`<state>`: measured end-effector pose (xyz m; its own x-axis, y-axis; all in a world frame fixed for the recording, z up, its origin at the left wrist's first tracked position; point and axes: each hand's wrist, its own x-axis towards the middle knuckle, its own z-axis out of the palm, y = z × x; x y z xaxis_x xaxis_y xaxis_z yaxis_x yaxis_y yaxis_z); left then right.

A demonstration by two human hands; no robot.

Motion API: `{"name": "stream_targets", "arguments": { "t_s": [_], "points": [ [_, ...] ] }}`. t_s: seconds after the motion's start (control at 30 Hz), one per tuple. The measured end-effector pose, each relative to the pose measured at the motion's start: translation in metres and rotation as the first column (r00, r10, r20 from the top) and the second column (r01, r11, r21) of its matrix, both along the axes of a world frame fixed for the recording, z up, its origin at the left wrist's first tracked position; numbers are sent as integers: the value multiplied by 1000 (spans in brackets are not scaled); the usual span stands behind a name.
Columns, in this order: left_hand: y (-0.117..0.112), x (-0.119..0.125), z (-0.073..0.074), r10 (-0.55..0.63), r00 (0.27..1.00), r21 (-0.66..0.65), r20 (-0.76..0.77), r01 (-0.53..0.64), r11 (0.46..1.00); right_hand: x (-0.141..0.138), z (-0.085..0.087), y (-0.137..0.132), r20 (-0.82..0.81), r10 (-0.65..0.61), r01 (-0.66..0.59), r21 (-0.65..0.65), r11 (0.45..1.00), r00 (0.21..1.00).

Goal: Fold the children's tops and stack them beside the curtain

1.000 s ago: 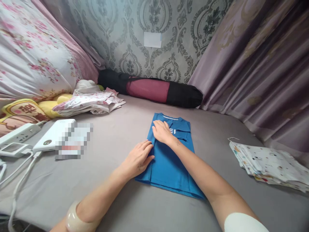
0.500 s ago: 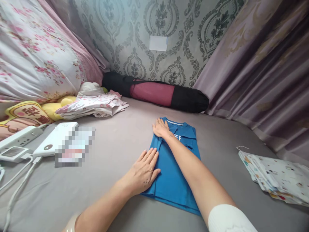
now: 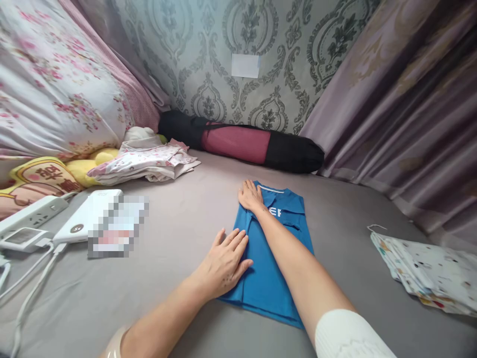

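A blue T-shirt with white lettering lies on the grey bed sheet, its sides folded inward and its collar pointing away from me. My left hand rests on the shirt's left edge with fingers spread, palm down. Farther up, my right hand presses flat on the left shoulder beside the collar. The right forearm crosses over the shirt and hides part of its right side and lettering. Neither hand grips the cloth.
Along the wall lies a long black and pink bag. Folded patterned cloth is at the right. To the left are a pile of clothes, a power strip, a white power bank with cables, and a blurred-out item.
Both hands stay on the shirt in nearly the same places. My right hand and forearm have shifted very slightly, and the view has moved a little.
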<state>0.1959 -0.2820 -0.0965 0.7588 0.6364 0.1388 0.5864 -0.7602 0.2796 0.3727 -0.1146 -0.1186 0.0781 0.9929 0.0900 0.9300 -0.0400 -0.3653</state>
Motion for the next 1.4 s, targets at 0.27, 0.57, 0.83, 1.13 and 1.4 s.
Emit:
{"name": "stream_targets", "arguments": {
  "t_s": [0.27,0.57,0.83,1.13,1.4],
  "points": [
    [11,-4,-8,106,967,29,231,-115,993,45,19,-4,-192,-164,185,95,978,968],
    [17,-7,-19,157,932,37,328,-179,983,84,26,-42,-35,-351,353,55,934,936],
    [18,-8,-19,157,937,41,311,-178,983,81,27,-53,78,-387,388,12,922,919],
    [18,-7,-20,139,944,54,299,-162,985,79,23,-52,53,-421,422,-5,907,905],
    [17,-7,-17,137,941,49,310,-160,986,67,30,-52,-149,-380,397,111,911,913]
  ]
}}
